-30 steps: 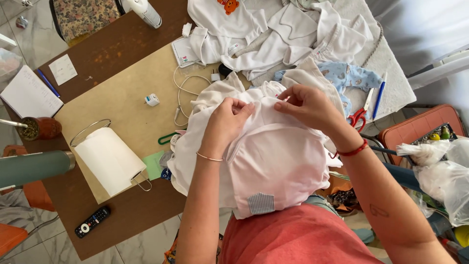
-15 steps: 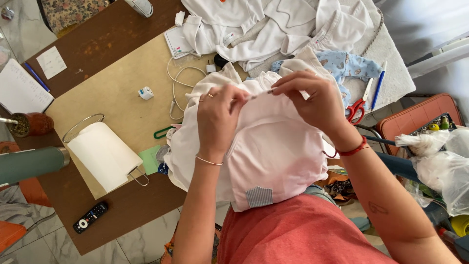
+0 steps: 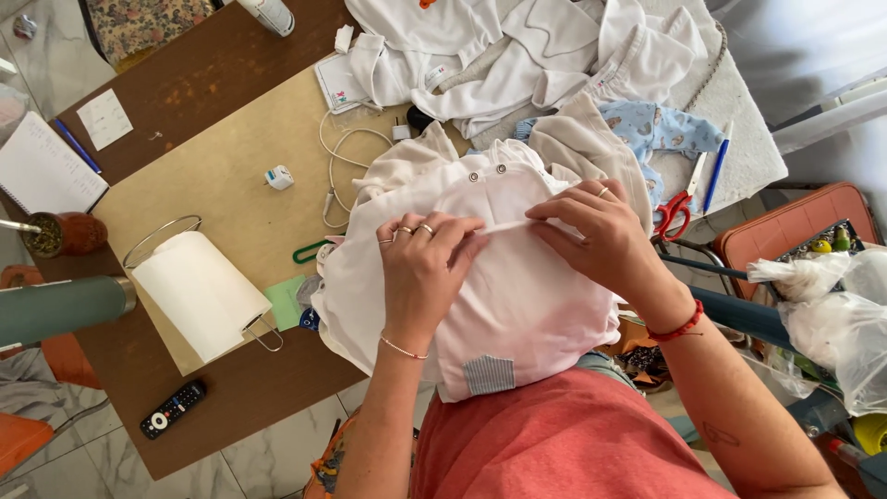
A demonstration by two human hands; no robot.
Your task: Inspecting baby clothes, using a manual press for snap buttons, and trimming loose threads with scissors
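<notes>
Right now I see both hands working on a small white cotton baby garment (image 3: pixel 517 305) with two metal snaps near its neckline and a grey striped patch at its lower hem. It is draped over the lap and the near edge of the brown wooden table (image 3: pixel 203 83). My left hand (image 3: pixel 427 268), with rings and a thin bracelet, lies palm down on the cloth, fingers curled and pinching a fold of fabric. My right hand (image 3: pixel 601 236), with a red cord at the wrist, pinches the same fold from the other side, its fingertips almost meeting those of the left.

Beyond the garment lies a heap of white clothes (image 3: pixel 517 55) with a pale blue printed piece (image 3: pixel 661 125) beside it. Red-handled scissors (image 3: pixel 679 199) and a blue pen (image 3: pixel 716 176) lie just right of the hands. To the left stand a white paper towel roll on a wire holder (image 3: pixel 199 291), a white charger cable (image 3: pixel 337 162) and a black remote control (image 3: pixel 173 408) near the table's edge.
</notes>
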